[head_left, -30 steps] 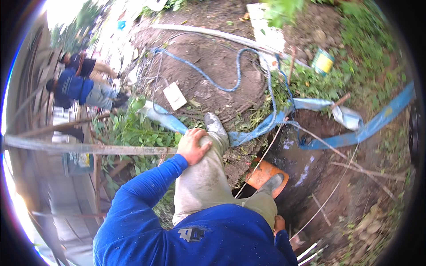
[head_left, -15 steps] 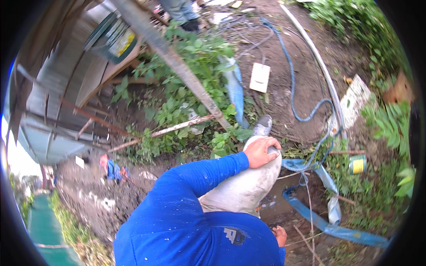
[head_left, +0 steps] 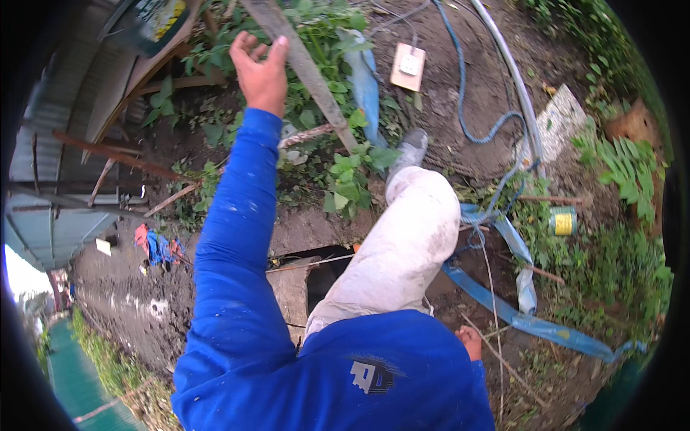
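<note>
My left hand [head_left: 260,77] reaches forward with fingers apart and thumb raised. It is beside a slanting grey post [head_left: 305,65]; the thumb overlaps the post's edge, and I cannot tell whether they touch. Low on the right, my right hand [head_left: 470,343] shows only in part past my blue shirt. Its fingers are curled, and what they hold, if anything, is hidden. A thin stick [head_left: 497,332] shows right by it. My bent leg in dirty pale trousers [head_left: 406,237] extends forward, the grey boot [head_left: 412,147] on the soil.
An outlet box [head_left: 408,66] on a cord lies ahead. Blue rope [head_left: 462,108] and a pale pipe [head_left: 514,72] run along the dirt. A flattened blue hose [head_left: 496,305] crosses at right, near a green can [head_left: 563,221]. A bucket [head_left: 151,25] stands upper left; a hollow opens below my leg.
My left hand has left my knee and swung forward and left to the post. The view has shifted, showing a concrete block and dark opening beside my leg.
</note>
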Tool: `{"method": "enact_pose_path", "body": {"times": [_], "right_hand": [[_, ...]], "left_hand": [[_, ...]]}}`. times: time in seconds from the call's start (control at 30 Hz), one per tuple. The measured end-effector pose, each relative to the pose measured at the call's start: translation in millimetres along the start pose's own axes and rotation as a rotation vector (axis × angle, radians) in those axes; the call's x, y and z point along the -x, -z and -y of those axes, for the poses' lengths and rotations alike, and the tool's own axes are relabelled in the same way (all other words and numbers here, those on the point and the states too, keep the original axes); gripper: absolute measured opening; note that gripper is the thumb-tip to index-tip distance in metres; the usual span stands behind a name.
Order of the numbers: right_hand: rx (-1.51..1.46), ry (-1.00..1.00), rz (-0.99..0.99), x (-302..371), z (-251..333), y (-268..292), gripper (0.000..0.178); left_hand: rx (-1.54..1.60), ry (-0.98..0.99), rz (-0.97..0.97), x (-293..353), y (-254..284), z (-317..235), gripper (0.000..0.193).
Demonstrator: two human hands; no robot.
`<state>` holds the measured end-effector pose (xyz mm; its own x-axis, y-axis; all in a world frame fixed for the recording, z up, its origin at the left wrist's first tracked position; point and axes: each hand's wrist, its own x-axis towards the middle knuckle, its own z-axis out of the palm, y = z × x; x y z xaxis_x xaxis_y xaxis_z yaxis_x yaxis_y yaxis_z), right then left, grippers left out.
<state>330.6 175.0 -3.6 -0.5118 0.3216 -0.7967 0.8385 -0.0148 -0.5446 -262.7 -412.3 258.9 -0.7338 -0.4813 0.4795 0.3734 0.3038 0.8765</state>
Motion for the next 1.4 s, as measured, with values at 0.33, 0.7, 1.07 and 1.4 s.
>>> {"method": "enact_pose_path", "body": {"times": [0.33,0.7,1.07,1.4], "right_hand": [[-0.126,0.068,-0.065,27.3,-16.6,-22.1,0.031],[-0.280,-0.016,-0.077,25.5,-100.7,-71.6,0.026],[-0.290,0.031,-0.128,17.7,-100.7,-77.9,0.025],[-0.290,0.006,-0.127,18.5,-107.0,-81.5,0.025]], "left_hand": [[-0.034,0.173,-0.036,-49.9,-33.7,49.3,0.070],[-0.343,0.306,0.140,-114.8,1.0,73.0,0.076],[-0.382,0.499,0.226,-97.1,-3.7,37.1,0.084],[-0.408,0.483,0.192,-97.8,-3.9,37.7,0.084]]}}
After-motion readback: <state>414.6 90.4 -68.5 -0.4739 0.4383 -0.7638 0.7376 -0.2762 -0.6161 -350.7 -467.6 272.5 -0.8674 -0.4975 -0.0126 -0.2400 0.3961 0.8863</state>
